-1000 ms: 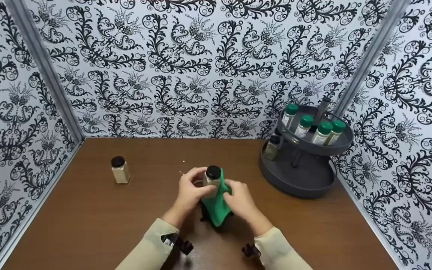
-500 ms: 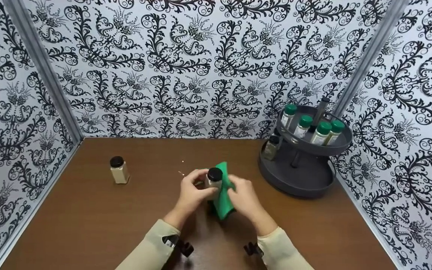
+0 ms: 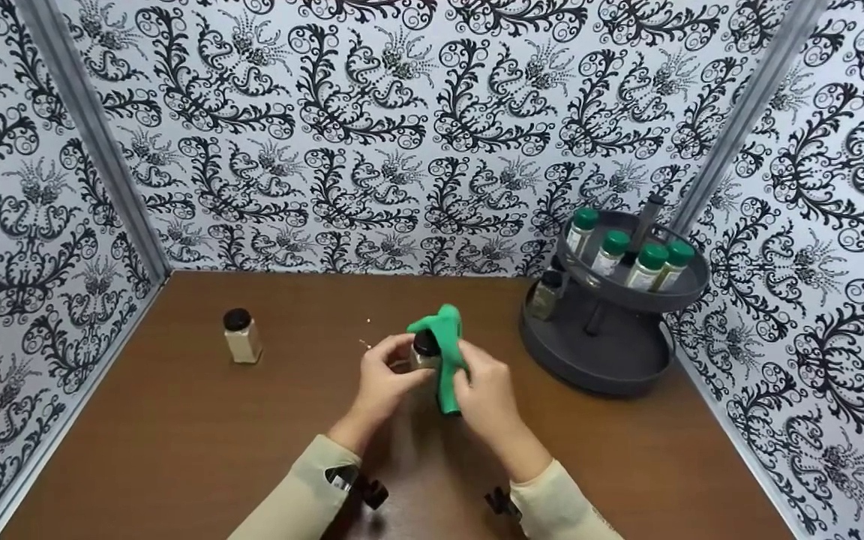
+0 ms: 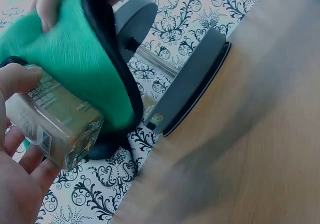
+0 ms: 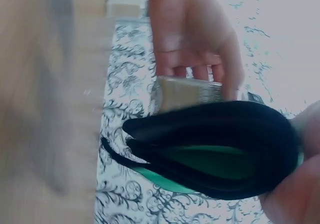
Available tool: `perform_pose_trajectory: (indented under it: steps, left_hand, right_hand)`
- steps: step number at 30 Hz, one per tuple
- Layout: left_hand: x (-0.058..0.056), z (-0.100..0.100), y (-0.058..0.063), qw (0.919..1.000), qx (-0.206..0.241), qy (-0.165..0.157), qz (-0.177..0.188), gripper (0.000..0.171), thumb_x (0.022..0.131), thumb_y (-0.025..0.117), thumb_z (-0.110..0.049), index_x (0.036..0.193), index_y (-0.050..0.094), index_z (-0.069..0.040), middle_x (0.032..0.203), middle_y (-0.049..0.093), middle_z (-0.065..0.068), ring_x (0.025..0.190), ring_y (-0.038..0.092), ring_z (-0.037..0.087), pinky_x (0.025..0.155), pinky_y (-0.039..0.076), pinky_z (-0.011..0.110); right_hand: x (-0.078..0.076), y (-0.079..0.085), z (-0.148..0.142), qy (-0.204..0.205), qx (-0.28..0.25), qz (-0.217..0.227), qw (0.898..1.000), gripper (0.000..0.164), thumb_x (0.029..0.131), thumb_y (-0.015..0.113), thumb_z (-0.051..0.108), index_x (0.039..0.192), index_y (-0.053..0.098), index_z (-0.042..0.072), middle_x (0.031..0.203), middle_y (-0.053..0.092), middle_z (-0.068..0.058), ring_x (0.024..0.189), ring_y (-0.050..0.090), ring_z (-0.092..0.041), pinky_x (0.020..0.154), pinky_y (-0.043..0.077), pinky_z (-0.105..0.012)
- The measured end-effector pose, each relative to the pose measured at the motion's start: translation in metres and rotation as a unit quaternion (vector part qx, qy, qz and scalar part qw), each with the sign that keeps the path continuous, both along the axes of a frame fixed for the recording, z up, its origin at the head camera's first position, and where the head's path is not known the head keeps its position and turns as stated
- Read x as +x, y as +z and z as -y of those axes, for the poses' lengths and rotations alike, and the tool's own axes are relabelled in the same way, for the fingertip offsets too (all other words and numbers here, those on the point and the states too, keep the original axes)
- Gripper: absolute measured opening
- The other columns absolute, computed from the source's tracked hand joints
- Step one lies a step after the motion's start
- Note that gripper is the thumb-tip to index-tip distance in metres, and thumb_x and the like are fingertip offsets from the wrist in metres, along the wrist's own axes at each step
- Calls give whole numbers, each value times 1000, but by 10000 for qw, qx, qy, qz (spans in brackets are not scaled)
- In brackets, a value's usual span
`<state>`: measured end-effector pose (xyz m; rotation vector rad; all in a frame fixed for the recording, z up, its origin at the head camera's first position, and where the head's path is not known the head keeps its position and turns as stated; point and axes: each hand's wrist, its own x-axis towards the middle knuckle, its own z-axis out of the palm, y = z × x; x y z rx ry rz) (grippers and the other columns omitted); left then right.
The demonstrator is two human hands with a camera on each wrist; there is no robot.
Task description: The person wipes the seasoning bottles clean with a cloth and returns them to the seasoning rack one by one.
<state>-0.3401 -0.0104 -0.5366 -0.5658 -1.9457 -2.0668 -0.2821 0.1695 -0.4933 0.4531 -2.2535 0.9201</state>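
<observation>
My left hand (image 3: pixel 385 381) grips a square spice jar (image 4: pixel 60 115) with a black cap and pale tan contents, its label reading partly "PEPPER". The jar is held upright over the middle of the table, thumb on one side and fingers on the other. A green cloth (image 3: pixel 448 345) with black edging is bunched in my right hand (image 3: pixel 489 388), between thumb and fingers. It lies along the jar's right side, and one fold reaches behind the black cap. From the right wrist, the folded cloth's dark edge (image 5: pixel 215 113) covers part of the jar.
Another black-capped spice jar (image 3: pixel 242 337) stands at the left of the brown table (image 3: pixel 312 420). At the back right is a dark grey two-tier turntable (image 3: pixel 597 375), with several green-capped jars (image 3: pixel 612 253) above and a black-capped jar (image 3: pixel 545 296) below. Tiny white bits lie behind my left hand.
The cloth has risen and folded further, its top now up behind the jar's cap and its lower end drawn up. My right hand has shifted slightly; the left still grips the jar.
</observation>
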Motion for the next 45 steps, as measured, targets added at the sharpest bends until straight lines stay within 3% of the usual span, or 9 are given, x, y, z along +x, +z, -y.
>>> perform_pose_trajectory:
  steps: [5, 9, 15, 18, 23, 27, 31, 38, 45]
  left_hand:
    - [0, 0, 1, 9997, 10, 250, -83, 48, 76, 92, 0, 121, 75, 0, 104, 75, 18, 92, 71, 9, 87, 63, 27]
    - [1, 1, 3, 9996, -7, 249, -115, 49, 77, 92, -1, 122, 75, -2, 107, 74, 18, 95, 72, 11, 89, 63, 30]
    - [1, 0, 4, 9999, -12, 142, 1, 50, 77, 92, -1, 124, 74, -2, 107, 75, 19, 95, 72, 13, 89, 63, 29]
    - [0, 0, 5, 9999, 4, 121, 4, 50, 78, 91, -1, 125, 74, -2, 109, 75, 20, 96, 73, 14, 89, 63, 29]
    - [-1, 1, 8, 9999, 22, 109, 17, 50, 76, 91, 2, 124, 74, -3, 109, 75, 19, 97, 73, 15, 89, 62, 29]
    - [-4, 5, 11, 10000, 18, 52, -49, 51, 75, 91, 2, 124, 74, -3, 110, 76, 19, 98, 74, 17, 90, 63, 32]
    - [-12, 11, 7, 9999, -9, 157, -56, 52, 73, 91, 4, 122, 74, -1, 108, 76, 19, 95, 73, 18, 90, 64, 42]
    - [-33, 21, -23, 9985, -268, 435, 196, 51, 70, 88, 8, 117, 73, -1, 104, 77, 19, 94, 72, 21, 83, 60, 28]
    - [-40, 24, -40, 9964, -447, 498, 517, 49, 72, 84, 13, 118, 69, 5, 103, 74, 19, 90, 66, 12, 80, 55, 21]
  right_hand:
    - [-6, -8, 0, -55, 1147, 939, 9889, 17, 87, 64, -6, 101, 68, 4, 87, 74, -10, 76, 68, -22, 64, 55, -37]
    - [-5, -4, -4, 97, 883, 1597, 9832, 25, 89, 61, -6, 108, 74, 6, 91, 77, -9, 76, 64, -14, 65, 51, -29]
    - [-2, 5, -8, 348, -583, 502, 9964, 43, 88, 62, -7, 127, 75, 3, 119, 79, -15, 99, 76, -21, 83, 64, -42]
    - [-6, 1, -10, 406, -539, 144, 9976, 38, 86, 63, -9, 119, 78, 1, 114, 80, -13, 101, 76, -20, 82, 64, -41]
    - [-17, -13, -15, 459, 201, 1083, 9929, 20, 86, 63, -8, 89, 72, 10, 78, 63, 4, 69, 52, -6, 63, 44, -23]
    - [-20, -12, -20, 460, 147, 1734, 9837, 26, 88, 61, -5, 97, 78, 13, 84, 71, 2, 65, 50, -6, 64, 44, -23]
    - [-23, -5, -29, 18, -449, 1647, 9853, 36, 86, 61, -4, 111, 82, 12, 102, 80, -4, 68, 58, -10, 68, 51, -27]
    - [-21, 15, -50, -763, -925, 853, 9891, 40, 84, 61, -5, 114, 82, 9, 102, 82, -9, 80, 72, -16, 75, 59, -38]
    - [-18, 20, -53, -584, -1149, 1112, 9854, 42, 88, 59, -5, 120, 81, 12, 101, 82, -13, 43, 34, 2, 53, 39, -25]
